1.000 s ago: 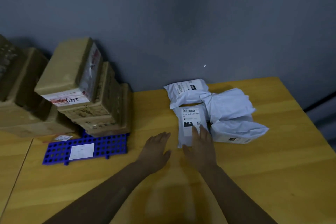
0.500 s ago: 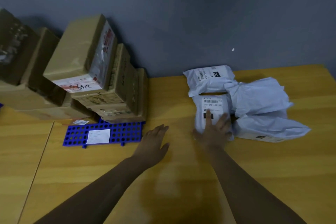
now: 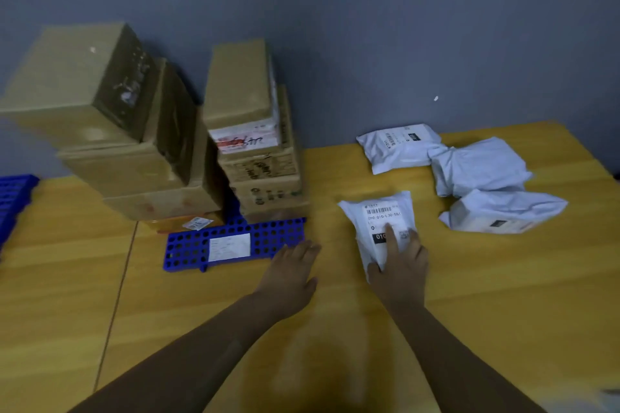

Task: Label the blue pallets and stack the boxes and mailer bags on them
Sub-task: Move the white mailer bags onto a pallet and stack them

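While the head view looks down on the wooden worktop (image 3: 469, 295), the right hand (image 3: 401, 273) lies on one white mailer bag (image 3: 375, 211), its fingers (image 3: 391, 240) straight and spread flat over the printed label, pressing rather than curling round it. The left hand (image 3: 290, 277) is palm down with straight, relaxed fingers (image 3: 303, 253) holding nothing, their tips just beside the near right corner of a blue pallet (image 3: 188, 250). That pallet bears one white label (image 3: 229, 246) and a stack of cardboard boxes (image 3: 255, 157) at its back. Three more mailer bags (image 3: 479, 168) lie beyond and right of the right fingers, apart from the pressed one, making four. Far left of the left fingers, a second blue pallet (image 3: 13, 201) shows at the frame edge, with another box stack (image 3: 100, 117) between the two; blur hides the box count.
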